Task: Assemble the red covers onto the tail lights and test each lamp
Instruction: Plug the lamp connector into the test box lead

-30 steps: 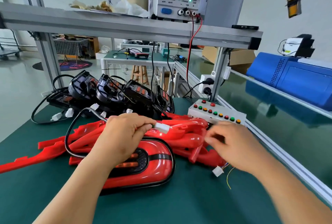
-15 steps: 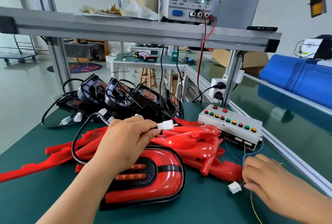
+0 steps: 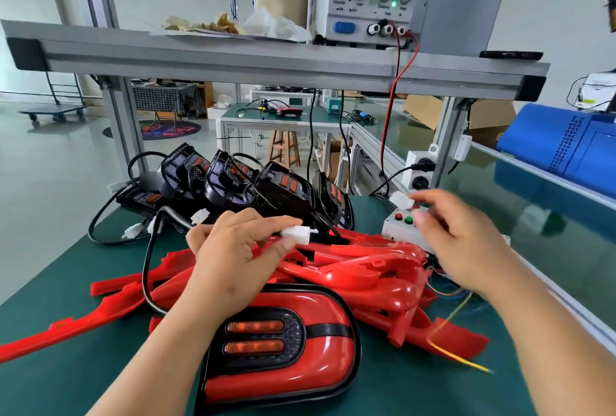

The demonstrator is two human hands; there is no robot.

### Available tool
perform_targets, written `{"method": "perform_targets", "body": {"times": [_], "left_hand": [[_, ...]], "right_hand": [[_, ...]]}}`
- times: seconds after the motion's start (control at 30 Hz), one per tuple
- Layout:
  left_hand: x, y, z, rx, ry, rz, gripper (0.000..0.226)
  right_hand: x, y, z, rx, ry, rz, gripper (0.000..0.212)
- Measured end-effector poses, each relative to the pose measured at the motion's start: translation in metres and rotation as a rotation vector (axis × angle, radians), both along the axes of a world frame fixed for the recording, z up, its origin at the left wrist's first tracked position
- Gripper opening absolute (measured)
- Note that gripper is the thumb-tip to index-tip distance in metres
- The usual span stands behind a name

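The left hand (image 3: 230, 259) was closed in a pinch around the lamp's white plug (image 3: 296, 235), thumb and fingertips holding it just above the heap of loose red covers (image 3: 363, 269), with the black cable (image 3: 146, 269) looping back down toward the finished tail light (image 3: 283, 345) that lay face up on the desk (image 3: 50, 269) right beneath the wrist. The right hand (image 3: 466, 242) was raised over the test box (image 3: 400, 227), loosely curled, and held a second white connector (image 3: 401, 199) at its fingertips; motion blur made the exact grip hard to read. The two connectors were well apart and not yet mated. The likeliest fault from here was a bad join: if the plugs met tilted or the wrong way round, the pins could bend or the latch could fail to seat, and the lamp would then test dead though it was sound. The thin coloured wires (image 3: 456, 315) trailing from the right hand's connector crossed the red covers and could snag on them, tugging the connector or dragging a cover off the pile. A hard pull on the black cable could also slide the assembled light across the desk. The uncovered black tail lights (image 3: 280, 192) stood crowded behind, their own plugs close enough to be mistaken for the one in hand.
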State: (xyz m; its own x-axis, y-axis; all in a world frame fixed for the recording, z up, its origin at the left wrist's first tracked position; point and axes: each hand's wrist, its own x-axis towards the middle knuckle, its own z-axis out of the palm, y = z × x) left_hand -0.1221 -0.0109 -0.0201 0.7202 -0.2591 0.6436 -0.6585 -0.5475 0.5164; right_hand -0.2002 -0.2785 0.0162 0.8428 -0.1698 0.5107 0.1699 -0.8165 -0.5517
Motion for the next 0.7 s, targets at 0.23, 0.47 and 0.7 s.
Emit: {"method": "perform_targets", "body": {"times": [0.23,0.47,0.7], "left_hand": [[0.002,-0.004,-0.013,0.002,-0.028,0.042,0.013],[0.001,-0.015,-0.008,0.087,-0.044,0.004,0.023],[-0.001,-0.015,-0.004,0.127,-0.046,-0.086,0.016]], "right_hand": [[0.018,0.055,-0.043,-0.074,0.009,0.180,0.028],[0.019,0.049,-0.056,-0.156,-0.059,0.231,0.036],[0.015,0.042,-0.056,-0.221,-0.070,0.231,0.031]]}}
